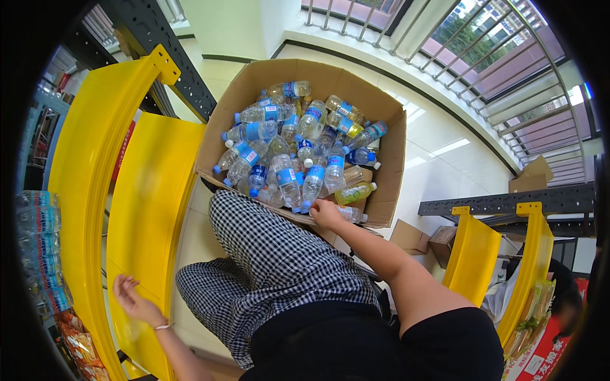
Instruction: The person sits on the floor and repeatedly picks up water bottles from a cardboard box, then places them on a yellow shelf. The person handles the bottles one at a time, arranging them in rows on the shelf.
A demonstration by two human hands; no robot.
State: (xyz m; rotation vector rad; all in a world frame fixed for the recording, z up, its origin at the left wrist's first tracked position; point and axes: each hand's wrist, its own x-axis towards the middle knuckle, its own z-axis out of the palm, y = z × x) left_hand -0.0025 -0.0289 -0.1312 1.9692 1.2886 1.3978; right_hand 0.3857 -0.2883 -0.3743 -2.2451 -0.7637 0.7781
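The right hand (325, 214) reaches into the near edge of a big cardboard box (391, 159), its fingers curled down among the plastic bottles; whether they actually grip one cannot be told, though they touch a clear bottle (351, 214) lying at the near right corner. Just beyond that lies a yellowish bottle (353, 192) with a white cap. The heap of water bottles (293, 149), mostly clear with blue labels and blue or white caps, fills the box from near to far.

The left hand (130, 297) hangs at the near left, fingers spread loose and holding nothing, just over the lower yellow shelf (147, 197). A second yellow shelf edge (89, 146) curves above it to the left, with packs of bottles (39, 222) stacked at the far left edge.

Between the hands, checked trousers (273, 267) cover the person's knee, which sits against the near side of the box. To the right stand smaller cardboard boxes (410, 237) on the pale tiled floor (438, 159) and another yellow rack (471, 254).
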